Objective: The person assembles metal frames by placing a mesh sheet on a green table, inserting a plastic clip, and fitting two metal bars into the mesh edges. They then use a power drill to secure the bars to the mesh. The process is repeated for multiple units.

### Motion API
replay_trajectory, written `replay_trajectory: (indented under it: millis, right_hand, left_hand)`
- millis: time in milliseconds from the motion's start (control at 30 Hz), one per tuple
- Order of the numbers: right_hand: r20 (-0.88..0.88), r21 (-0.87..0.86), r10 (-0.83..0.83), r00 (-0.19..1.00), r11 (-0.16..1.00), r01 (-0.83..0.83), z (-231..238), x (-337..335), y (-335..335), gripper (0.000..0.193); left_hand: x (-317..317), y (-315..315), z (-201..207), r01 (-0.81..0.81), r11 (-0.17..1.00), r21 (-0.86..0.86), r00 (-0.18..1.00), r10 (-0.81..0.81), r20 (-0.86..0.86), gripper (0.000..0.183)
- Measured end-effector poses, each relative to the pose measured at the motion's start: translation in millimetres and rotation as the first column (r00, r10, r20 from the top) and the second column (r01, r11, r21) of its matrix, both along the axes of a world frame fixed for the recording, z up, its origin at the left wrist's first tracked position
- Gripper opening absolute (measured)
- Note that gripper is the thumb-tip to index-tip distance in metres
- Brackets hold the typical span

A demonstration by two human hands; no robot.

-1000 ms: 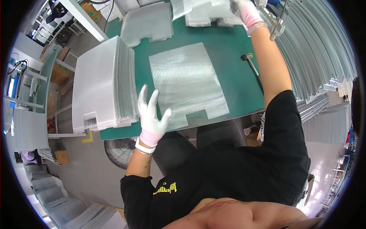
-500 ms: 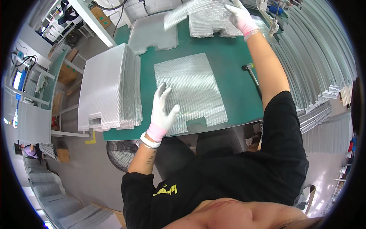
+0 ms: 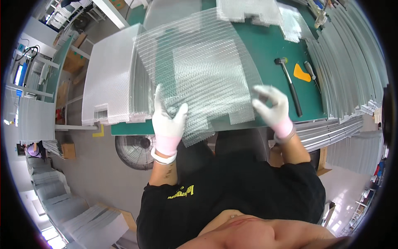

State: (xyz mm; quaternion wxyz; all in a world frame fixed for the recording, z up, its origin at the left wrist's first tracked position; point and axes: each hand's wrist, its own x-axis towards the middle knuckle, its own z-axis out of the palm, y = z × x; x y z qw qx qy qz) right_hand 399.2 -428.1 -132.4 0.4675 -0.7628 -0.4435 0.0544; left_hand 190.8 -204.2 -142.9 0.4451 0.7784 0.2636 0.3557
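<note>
A see-through silver mesh sheet [image 3: 166, 58] lies askew over another mesh sheet [image 3: 242, 116] on the green table [image 3: 265, 52]. Its near corner reaches past the table's front edge. At the sheet's near left side is my left hand [image 3: 169, 126], white-gloved, with fingers and thumb spread; whether it touches the mesh is hard to tell. My right hand [image 3: 273, 107], also gloved, is beside the right edge, its curved fingers and thumb apart with nothing visible between them.
A tall stack of mesh sheets [image 3: 110, 70] stands on the left. More sheets [image 3: 248, 10] lie at the back. To the right are a hammer [image 3: 292, 85], a yellow scraper-like piece [image 3: 301, 73], a screwdriver [image 3: 309, 69] and rows of long metal strips [image 3: 348, 62].
My right hand has come from the far side back toward me, and the mesh sheet it carried now overlies the one on the table. The left hand remains near the front edge.
</note>
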Motion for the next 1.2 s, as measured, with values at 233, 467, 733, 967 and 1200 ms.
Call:
replay_trajectory:
  millis: [233,467,733,967,1200]
  right_hand:
    - [-0.047,-0.009,-0.159,0.986,0.987,0.159,-40,-39,-3,0.033]
    - [0.111,-0.051,-0.191,0.975,0.979,0.198,-57,-30,9,0.032]
    - [0.293,-0.221,-0.152,0.944,0.950,0.222,-68,-28,8,0.039]
    - [0.316,-0.350,-0.127,0.940,0.906,0.239,-62,-27,11,0.044]
    - [0.434,-0.511,0.090,0.896,0.844,0.163,-16,6,25,0.028]
  left_hand:
    - [16,5,-23,-0.022,0.947,0.321,0.947,0.123,-0.298,0.085]
    - [31,22,-51,0.070,0.934,0.350,0.902,0.090,-0.421,0.071]
    - [31,27,-67,0.121,0.914,0.388,0.883,0.080,-0.463,0.066]
    - [29,29,-69,0.114,0.915,0.386,0.901,0.069,-0.428,0.066]
    - [37,22,-30,0.110,0.881,0.460,0.717,0.250,-0.651,0.064]
